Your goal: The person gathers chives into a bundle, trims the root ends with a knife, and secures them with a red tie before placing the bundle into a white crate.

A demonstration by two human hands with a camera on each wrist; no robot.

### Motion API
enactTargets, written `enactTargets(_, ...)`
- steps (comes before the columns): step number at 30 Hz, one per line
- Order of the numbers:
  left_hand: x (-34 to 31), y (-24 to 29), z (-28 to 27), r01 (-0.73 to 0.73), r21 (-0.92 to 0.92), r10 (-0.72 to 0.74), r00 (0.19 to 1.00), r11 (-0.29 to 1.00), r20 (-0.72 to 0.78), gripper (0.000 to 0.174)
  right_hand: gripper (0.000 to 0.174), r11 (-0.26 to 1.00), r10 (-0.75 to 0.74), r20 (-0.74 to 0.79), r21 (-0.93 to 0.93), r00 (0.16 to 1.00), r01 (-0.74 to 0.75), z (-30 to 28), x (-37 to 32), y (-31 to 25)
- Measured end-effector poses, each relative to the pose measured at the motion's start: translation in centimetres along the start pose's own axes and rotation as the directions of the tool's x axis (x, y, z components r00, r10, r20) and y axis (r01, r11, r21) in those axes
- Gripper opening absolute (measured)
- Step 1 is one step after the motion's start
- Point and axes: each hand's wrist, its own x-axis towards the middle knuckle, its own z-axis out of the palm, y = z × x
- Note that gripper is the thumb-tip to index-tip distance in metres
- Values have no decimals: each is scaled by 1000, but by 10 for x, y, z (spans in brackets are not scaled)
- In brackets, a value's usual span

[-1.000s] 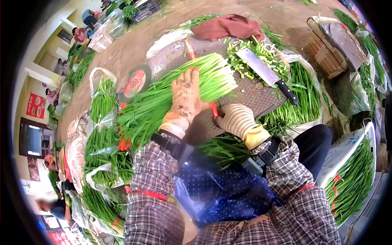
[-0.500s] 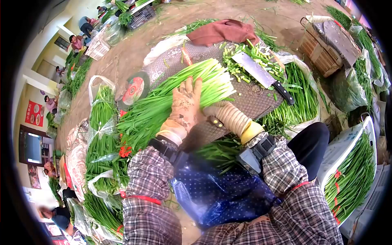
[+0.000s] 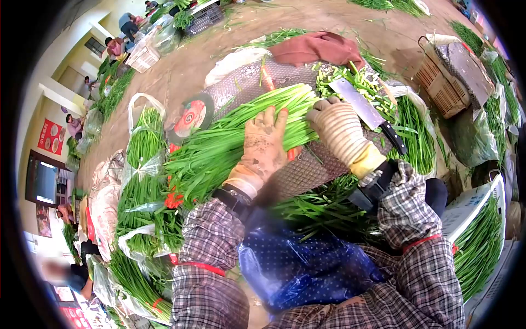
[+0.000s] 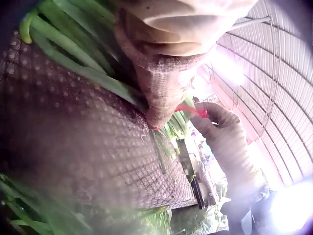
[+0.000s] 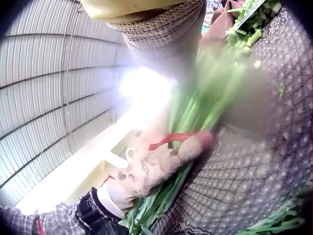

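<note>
Green garlic chives (image 3: 213, 143), likely light and limp, lie mid-frame under the spread left hand (image 3: 260, 151), best gripped near their firmer pale stems (image 3: 300, 94), while the right hand (image 3: 341, 130) pinches red ribbon (image 4: 199, 113).

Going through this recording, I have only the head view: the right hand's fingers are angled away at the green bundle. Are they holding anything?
Observer: Yes, the left wrist view shows the right hand pinching a red strip.
Operator: Where does it run?
Observer: In the right wrist view, it crosses the green stalks close beside the left hand.
Operator: Anything overhead?
Observer: A pale, ribbed roof, with a bright glare near it.
</note>
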Motion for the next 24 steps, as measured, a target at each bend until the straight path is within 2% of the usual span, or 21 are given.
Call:
enactTargets(4,2,-1,2,-39,-29,37,997,999,-65,90,20,996,-66,-64,62,996,70,12,-11,9)
enactTargets(6,1,-2,-1,-23,-41,22,999,999,-25,91,21,999,-38,17,-38,999,38,-1,-10,10)
enactTargets(8,0,-5,4,-41,-10,40,996,999,-78,92,27,999,-45,-72,14,996,46,5,-8,15)
enactTargets(9,0,-6,6,-63,18,65,989,998,-130,92,31,1000,1,11,10,1000,-1,-1,-10,14)
enactTargets(10,-1,-6,8,-58,18,59,989,998,-134,92,31,1000,-5,10,7,1000,5,-8,-11,11)
enactTargets(12,-2,-4,1,-44,-55,37,992,998,-119,93,28,987,144,98,-82,985,-136,-36,-8,-4)
enactTargets(13,-1,-3,-1,-39,-55,32,993,998,-116,93,37,996,79,-136,42,988,-74,-42,-7,-2)
enactTargets(14,0,-3,-2,-23,-82,18,998,996,-66,95,37,997,75,-135,43,988,-70,-43,-2,-4)
enactTargets(16,5,-6,-9,-9,-105,7,1000,994,-16,98,46,976,-61,-359,174,931,131,-45,20,-13)
enactTargets(17,11,-9,-13,17,-138,-14,1000,990,24,99,57,975,-50,-101,209,994,70,-42,34,-17)
enactTargets(18,16,-10,-20,47,-172,-36,997,984,64,101,60,977,-90,-102,181,991,108,-21,46,-16)
enactTargets(19,20,-11,-28,97,-114,-81,987,989,140,114,59,986,-58,11,158,998,56,-2,55,-12)
enactTargets(20,25,-17,-27,101,-112,-85,987,989,138,114,58,991,-24,123,130,992,8,12,63,-10)
enactTargets(21,32,-25,-25,112,-91,-100,986,990,133,119,47,984,4,117,175,993,-25,19,72,-6)
enactTargets(22,40,-34,-23,123,-70,-114,985,990,128,123,47,984,-3,118,177,993,-18,27,78,-3)
enactTargets(23,50,-46,-17,154,-101,-122,955,983,272,134,30,984,-25,55,177,998,15,31,83,-2)
enactTargets(24,63,-53,-15,153,-104,-119,954,983,275,134,19,984,-42,-8,173,999,42,34,87,1)
